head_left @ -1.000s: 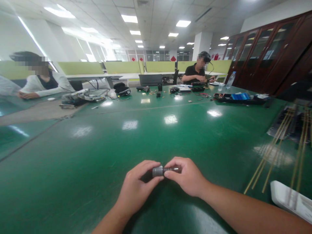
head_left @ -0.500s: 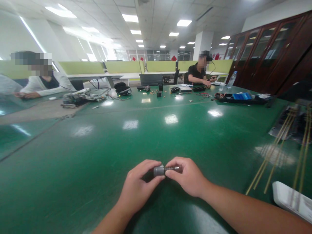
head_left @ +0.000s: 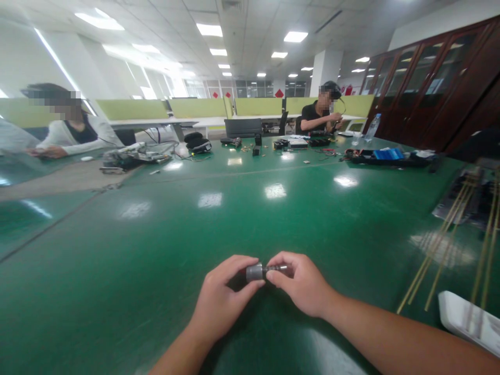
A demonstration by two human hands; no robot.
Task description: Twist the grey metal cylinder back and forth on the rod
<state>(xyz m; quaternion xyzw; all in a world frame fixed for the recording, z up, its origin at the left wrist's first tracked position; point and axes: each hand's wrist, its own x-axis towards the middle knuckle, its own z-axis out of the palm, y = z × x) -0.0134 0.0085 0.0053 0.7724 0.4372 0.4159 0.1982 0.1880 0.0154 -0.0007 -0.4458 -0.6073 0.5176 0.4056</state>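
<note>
Over the near part of a glossy green tabletop (head_left: pixel 175 224), a dark grey metallic cylinder (head_left: pixel 254 273) is being gripped between the thumb and fingers of the left hand (head_left: pixel 219 297), while a thin, ridged metallic shaft (head_left: pixel 277 268) lined up with it is being pinched by the right hand's (head_left: pixel 307 285) closed fingertips.

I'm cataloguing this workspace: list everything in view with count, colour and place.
Metal cylinder: one, grey, front centre
Ridged shaft: one, dark, right of cylinder
Table: one, green, foreground
Tray: one, white, right edge
Rods: several, yellowish, right
Bottle: one, clear, far right
Bright item: one, blue, far right
Small items: many, mostly black, table's far side
People: two, white and black clothes, left and far side
Partitions: several, yellowish, background
Cabinets: row, brown, right
Ceiling lights: several, white, overhead
Left hand: one, bare, holding cylinder
Right hand: one, bare, holding shaft
</note>
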